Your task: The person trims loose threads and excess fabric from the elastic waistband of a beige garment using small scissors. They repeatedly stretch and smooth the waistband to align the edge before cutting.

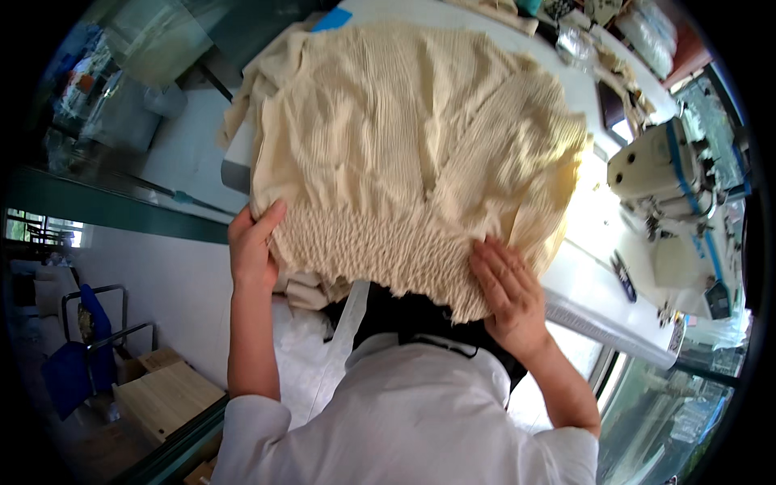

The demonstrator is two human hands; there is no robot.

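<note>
A cream crinkled fabric garment [388, 145] lies spread over the white table, its gathered, shirred band toward my body. My left hand [254, 242] grips the left edge of the band, thumb on top and fingers underneath. On the right end of the band rests my right hand [509, 288], palm down with the fingers together; whether it pinches the cloth cannot be told. The band's lower edge hangs past the table's front edge, above my lap. More folded cream cloth [312, 291] shows beneath the band near my left hand.
At the right stands an industrial sewing machine [655, 170], with thread snips [623, 277] on the white table [576, 273] in front of it. A blue piece [332, 19] lies behind the garment. Plastic bags and scraps sit at the far right. A blue chair [91, 351] and wooden box [167, 400] are at lower left.
</note>
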